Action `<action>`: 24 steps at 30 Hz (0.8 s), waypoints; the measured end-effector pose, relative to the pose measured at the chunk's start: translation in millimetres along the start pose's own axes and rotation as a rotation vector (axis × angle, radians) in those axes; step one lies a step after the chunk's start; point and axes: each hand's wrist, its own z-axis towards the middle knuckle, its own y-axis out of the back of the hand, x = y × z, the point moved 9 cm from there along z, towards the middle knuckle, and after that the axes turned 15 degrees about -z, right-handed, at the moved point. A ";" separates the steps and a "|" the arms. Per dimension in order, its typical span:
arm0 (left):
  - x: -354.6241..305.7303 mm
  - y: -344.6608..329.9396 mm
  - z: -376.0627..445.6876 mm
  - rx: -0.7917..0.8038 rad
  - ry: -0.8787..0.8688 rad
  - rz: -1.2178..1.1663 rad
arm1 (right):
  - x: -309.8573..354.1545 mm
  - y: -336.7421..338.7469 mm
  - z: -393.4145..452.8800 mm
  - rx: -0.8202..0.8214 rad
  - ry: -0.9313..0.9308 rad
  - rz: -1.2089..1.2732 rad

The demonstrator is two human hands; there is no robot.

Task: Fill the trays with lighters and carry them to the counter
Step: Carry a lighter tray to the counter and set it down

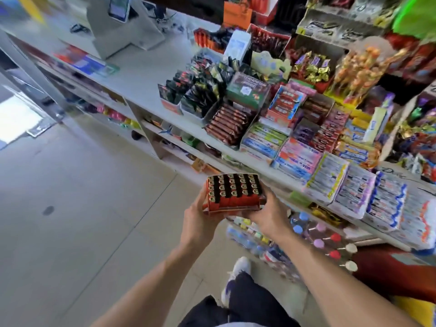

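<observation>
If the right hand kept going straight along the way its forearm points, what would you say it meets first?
Probably the counter edge just ahead, near the box of brown wrapped bars. The right hand already grips the tray of lighters, which leads. Depth is unclear.

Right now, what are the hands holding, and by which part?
Both hold the orange tray of lighters: the left hand grips its left side, the right hand its right side and underside.

Both forearms are bare, with no sleeves, watch or rings showing on the left hand [199, 218] or right hand [266, 212]. Dark trousers [247, 305] cover the legs. A white sneaker [237, 272] with dark blue patches is on one foot.
</observation>
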 end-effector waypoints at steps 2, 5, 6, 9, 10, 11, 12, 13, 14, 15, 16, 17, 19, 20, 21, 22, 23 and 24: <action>-5.9 11.6 29.2 -0.002 -0.022 0.037 | 14.6 0.7 26.7 -0.032 0.002 0.012; -18.9 22.0 76.6 0.021 -0.054 0.045 | 41.4 8.5 65.7 -0.067 0.030 0.013; -24.4 23.8 93.1 0.027 -0.062 0.040 | 50.1 12.3 80.2 -0.084 0.042 -0.003; -43.6 30.9 139.6 0.024 -0.069 0.032 | 80.5 27.1 116.7 -0.104 0.068 -0.034; -52.7 33.3 154.0 0.025 -0.078 0.024 | 92.5 33.9 129.5 -0.120 0.091 -0.043; -59.9 35.4 168.6 0.031 -0.083 0.018 | 104.1 39.3 141.1 -0.129 0.113 -0.049; -67.3 36.9 184.2 0.040 -0.087 0.017 | 116.1 44.6 152.7 -0.134 0.132 -0.046; -72.9 38.7 198.4 0.042 -0.090 0.030 | 125.0 48.6 163.6 -0.142 0.146 -0.045; -78.1 40.0 212.3 0.043 -0.097 0.040 | 131.8 52.5 174.7 -0.159 0.150 -0.046; -81.4 40.8 226.9 0.047 -0.096 0.040 | 137.3 56.7 185.8 -0.180 0.148 -0.045; -84.3 40.8 241.7 0.054 -0.086 0.029 | 142.0 60.1 196.2 -0.195 0.143 -0.038; -84.0 41.2 257.6 0.060 -0.080 0.022 | 144.6 62.6 207.5 -0.204 0.132 -0.032; -86.2 39.2 291.7 0.097 -0.084 0.005 | 149.4 68.3 229.6 -0.230 0.088 -0.025; -88.8 36.5 308.8 0.128 -0.079 -0.017 | 151.9 71.4 240.6 -0.244 0.069 -0.013; -91.5 33.7 326.7 0.154 -0.072 -0.043 | 153.9 74.6 252.1 -0.261 0.050 -0.004; -94.8 30.9 344.3 0.177 -0.070 -0.065 | 157.4 78.6 263.0 -0.279 0.030 -0.002; -97.6 28.0 361.7 0.198 -0.075 -0.083 | 162.0 83.0 273.3 -0.297 0.011 -0.004; -101.9 24.5 377.7 0.227 -0.089 -0.106 | 165.8 87.2 284.2 -0.313 -0.005 -0.015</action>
